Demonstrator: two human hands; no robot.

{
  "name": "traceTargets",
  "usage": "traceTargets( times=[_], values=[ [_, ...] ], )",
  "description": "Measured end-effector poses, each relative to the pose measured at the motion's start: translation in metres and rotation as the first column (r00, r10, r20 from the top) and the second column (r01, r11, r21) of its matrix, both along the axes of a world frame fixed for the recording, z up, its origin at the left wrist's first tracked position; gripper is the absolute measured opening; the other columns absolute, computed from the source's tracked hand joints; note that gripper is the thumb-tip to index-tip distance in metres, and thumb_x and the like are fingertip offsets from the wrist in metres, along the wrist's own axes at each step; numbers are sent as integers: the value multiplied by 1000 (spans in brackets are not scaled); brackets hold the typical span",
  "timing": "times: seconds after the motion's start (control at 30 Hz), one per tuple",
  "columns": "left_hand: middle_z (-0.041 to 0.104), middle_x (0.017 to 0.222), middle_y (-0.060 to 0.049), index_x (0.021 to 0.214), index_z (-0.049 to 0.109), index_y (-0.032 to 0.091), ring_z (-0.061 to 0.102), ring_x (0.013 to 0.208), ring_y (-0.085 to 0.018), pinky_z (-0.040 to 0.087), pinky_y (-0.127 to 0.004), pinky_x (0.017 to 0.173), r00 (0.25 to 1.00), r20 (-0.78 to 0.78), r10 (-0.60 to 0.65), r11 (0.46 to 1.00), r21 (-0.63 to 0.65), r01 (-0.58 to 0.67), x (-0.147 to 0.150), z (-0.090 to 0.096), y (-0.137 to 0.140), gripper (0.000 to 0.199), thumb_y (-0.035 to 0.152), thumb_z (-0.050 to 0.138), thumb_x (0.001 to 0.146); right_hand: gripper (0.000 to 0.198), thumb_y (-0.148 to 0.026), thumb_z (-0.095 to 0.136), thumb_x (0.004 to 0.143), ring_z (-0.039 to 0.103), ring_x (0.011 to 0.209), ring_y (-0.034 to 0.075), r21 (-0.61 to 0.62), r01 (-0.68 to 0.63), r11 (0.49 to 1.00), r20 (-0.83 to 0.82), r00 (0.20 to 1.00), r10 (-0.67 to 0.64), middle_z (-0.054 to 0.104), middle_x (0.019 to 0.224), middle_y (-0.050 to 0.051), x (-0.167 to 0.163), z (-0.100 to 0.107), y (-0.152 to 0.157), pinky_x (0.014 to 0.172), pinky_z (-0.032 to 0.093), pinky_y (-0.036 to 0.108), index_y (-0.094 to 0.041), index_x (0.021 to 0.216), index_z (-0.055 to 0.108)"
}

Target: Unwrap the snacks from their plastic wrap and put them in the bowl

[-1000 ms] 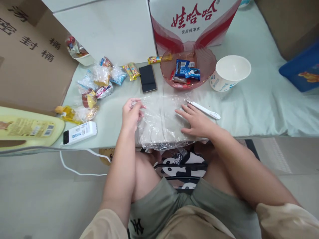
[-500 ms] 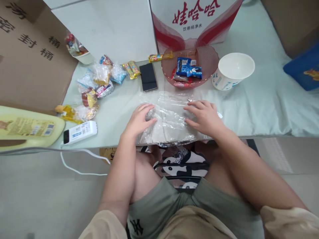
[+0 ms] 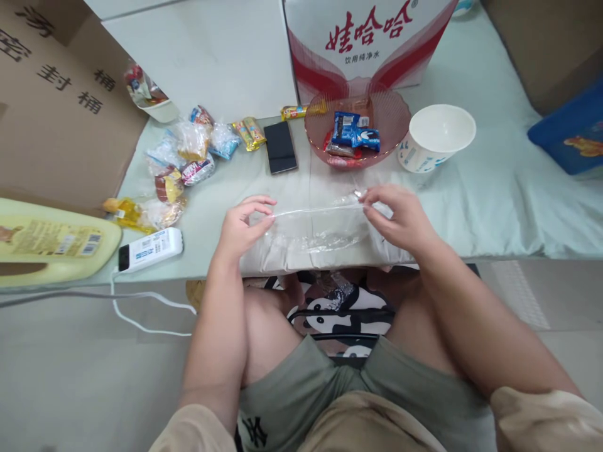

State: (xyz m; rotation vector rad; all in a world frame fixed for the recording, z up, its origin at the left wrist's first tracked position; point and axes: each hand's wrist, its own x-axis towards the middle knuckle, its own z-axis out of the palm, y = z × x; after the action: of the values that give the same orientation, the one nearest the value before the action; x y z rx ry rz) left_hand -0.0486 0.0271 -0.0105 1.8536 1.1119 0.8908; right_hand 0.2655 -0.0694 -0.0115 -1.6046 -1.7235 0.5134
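Note:
A clear plastic bag is stretched sideways between my hands, just above the table's near edge. My left hand pinches its left corner between thumb and fingers. On the other side, my right hand pinches the right corner, and a taut edge runs between the two. Beyond the bag stands a pink glass bowl with several small wrapped snacks, among them blue packets. A white paper tub stands right of the bowl. The black phone lies left of it.
Several bagged snacks are heaped at the left, near a white power strip with a cable. A yellow jug lies at the far left. White boxes stand along the back, and a blue container is at the right.
The crumpled plastic has been pulled flat and taut. My hands have moved from lying open on it to pinching its corners, the left one shifting slightly left.

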Motion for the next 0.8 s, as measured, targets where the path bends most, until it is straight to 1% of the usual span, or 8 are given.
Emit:
traceTargets(
  times=[0.1, 0.2, 0.33, 0.5, 0.57, 0.63, 0.7, 0.8],
  values=[
    [76, 90, -8, 78, 67, 21, 74, 96, -27, 57, -44, 95, 975, 219, -38, 946, -308, 106, -3, 5, -2, 26, 36, 84, 66, 25, -45, 51, 96, 70, 88, 23, -117, -31, 993, -309, 951, -6, 71, 84, 5, 5, 5, -2, 86, 52, 40, -23, 86, 56],
    [73, 81, -5, 81, 63, 20, 73, 75, -20, 60, -32, 70, 958, 266, 109, 865, -500, 41, 5, 6, 2, 25, 32, 82, 70, 28, -51, 55, 92, 70, 85, 22, -171, -58, 984, -366, 931, -9, 70, 83, 4, 7, 1, 0, 80, 54, 38, -23, 95, 53],
    [67, 73, 1, 88, 61, 21, 62, 52, -11, 47, -20, 46, 926, 143, 350, 829, -507, -235, 20, 3, 12, 8, 28, 63, 90, 44, -46, 69, 81, 66, 68, 18, -316, -198, 928, -365, 928, 74, 65, 83, 0, 5, 3, -2, 60, 52, 31, -23, 114, 52],
    [52, 52, 6, 84, 57, 19, 39, 33, -7, 27, -18, 34, 954, -91, 286, 869, -395, -298, 22, -1, 16, 18, 28, 53, 99, 72, -47, 75, 79, 62, 52, 13, -497, -348, 795, -516, 855, 52, 69, 97, 4, 14, 18, -9, 40, 40, 25, -26, 140, 44],
    [45, 48, 7, 82, 56, 19, 33, 32, -6, 22, -18, 33, 957, -58, 284, 858, -430, -281, 22, 1, 14, 22, 28, 49, 101, 62, -51, 69, 85, 61, 51, 14, -492, -248, 834, -447, 895, 3, 71, 86, 4, 22, 17, -9, 45, 44, 27, -23, 138, 52],
    [40, 47, 8, 82, 56, 19, 32, 33, -6, 19, -17, 33, 962, -31, 271, 829, -500, -250, 24, 5, 11, 22, 28, 50, 101, 44, -53, 62, 91, 63, 59, 16, -365, -25, 931, -355, 928, -114, 69, 76, 4, 27, 10, -5, 57, 51, 30, -21, 120, 65],
    [39, 49, 8, 83, 58, 19, 34, 34, -6, 18, -16, 33, 979, -24, 200, 792, -584, -176, 29, 9, 6, 20, 30, 54, 99, 37, -54, 60, 92, 68, 75, 18, -216, 76, 973, -400, 903, -159, 70, 82, 6, 24, 2, -1, 72, 56, 33, -21, 107, 68],
    [43, 50, 7, 86, 61, 20, 36, 34, -6, 18, -17, 32, 1000, 5, 0, 739, -674, 3, 43, 11, -3, 19, 36, 61, 95, 43, -55, 67, 86, 70, 100, 21, -181, -171, 968, -607, 794, 27, 72, 110, 8, 5, -5, 4, 86, 58, 36, -24, 117, 63]
  ],
)
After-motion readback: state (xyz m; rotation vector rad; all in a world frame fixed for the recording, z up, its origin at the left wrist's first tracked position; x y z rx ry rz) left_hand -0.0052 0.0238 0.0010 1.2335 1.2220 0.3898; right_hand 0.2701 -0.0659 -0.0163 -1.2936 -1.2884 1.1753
